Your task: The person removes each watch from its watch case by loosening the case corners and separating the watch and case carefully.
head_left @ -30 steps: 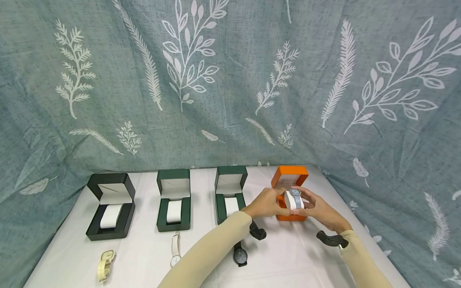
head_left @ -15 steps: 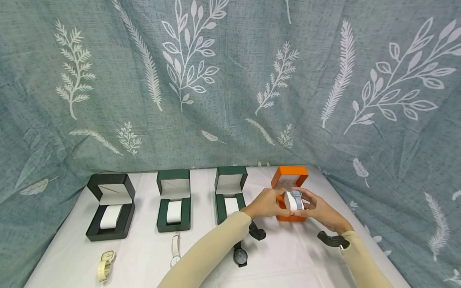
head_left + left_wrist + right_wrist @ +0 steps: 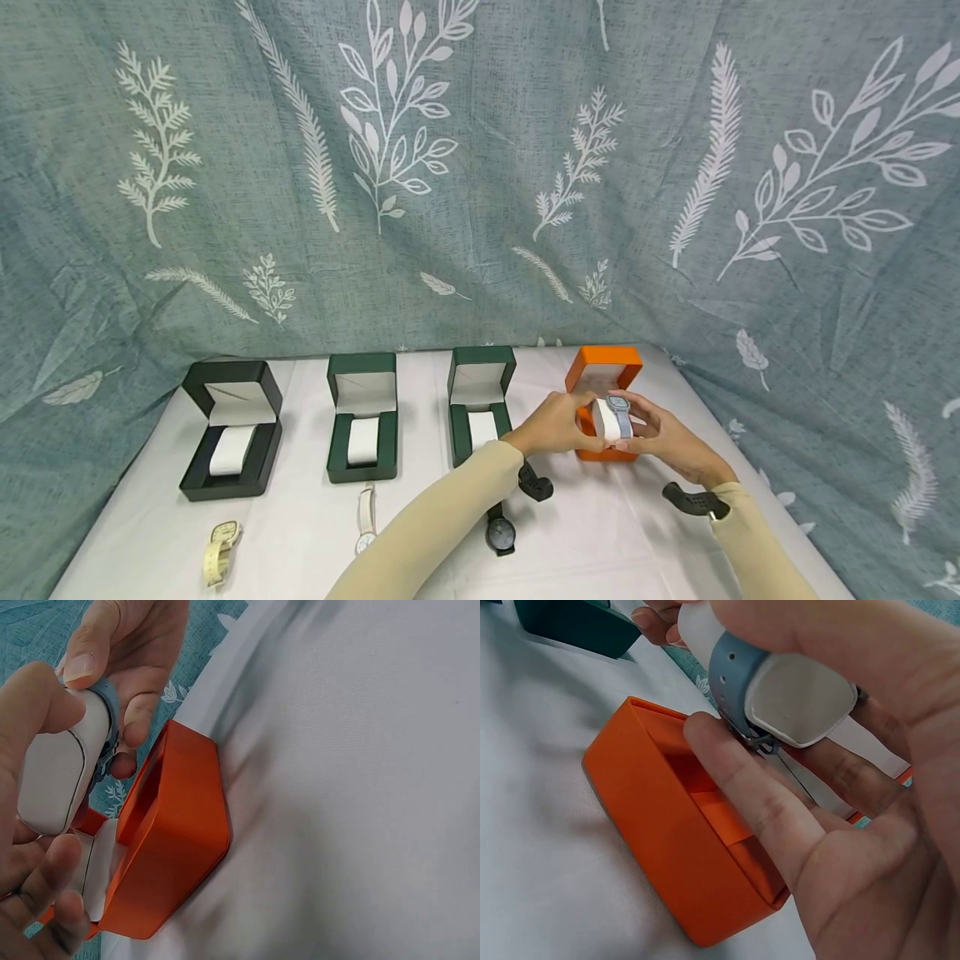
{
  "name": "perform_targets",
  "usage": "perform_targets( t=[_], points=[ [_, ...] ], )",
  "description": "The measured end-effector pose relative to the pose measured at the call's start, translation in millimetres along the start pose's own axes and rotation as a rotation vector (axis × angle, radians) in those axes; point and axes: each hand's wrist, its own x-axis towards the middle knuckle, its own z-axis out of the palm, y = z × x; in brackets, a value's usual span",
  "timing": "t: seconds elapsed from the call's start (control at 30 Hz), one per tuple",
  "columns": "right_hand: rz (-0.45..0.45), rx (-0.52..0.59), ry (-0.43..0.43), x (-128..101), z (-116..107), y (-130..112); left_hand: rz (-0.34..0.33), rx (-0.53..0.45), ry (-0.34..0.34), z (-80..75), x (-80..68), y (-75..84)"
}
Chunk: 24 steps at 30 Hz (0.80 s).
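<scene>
Both my hands are together over the open orange box (image 3: 604,454), at about 1 o'clock from me on the white table (image 3: 315,533). My left hand (image 3: 551,427) and my right hand (image 3: 663,437) hold between them the white cushion (image 3: 606,420) with the grey-blue watch (image 3: 619,414) wrapped around it; the fingers of both hands are curled and pinch this cushion from the two sides, just above the box. In the right wrist view the buckle of the strap is touching my right fingers (image 3: 757,791). My hands cover most of the inside of the orange box, so I cannot tell what is in it. To 9 o'clock from the orange box stand three more open boxes in one row: a green box (image 3: 480,406), a second green box (image 3: 362,417) and a black box (image 3: 231,429), each with a white cushion inside. Near my left sleeve lies a black watch (image 3: 500,530), then a white watch (image 3: 366,519) and a cream watch (image 3: 220,550) further to 9 o'clock.
</scene>
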Motion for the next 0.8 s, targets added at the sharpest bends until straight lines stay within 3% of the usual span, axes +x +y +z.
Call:
perform_targets(
  t=[0.8],
  points=[
    [-0.018, 0.058, -0.034, -1.5, 1.4, -2.7, 0.017, -0.029, -0.017, -2.1, -0.9, -1.1]
  ],
)
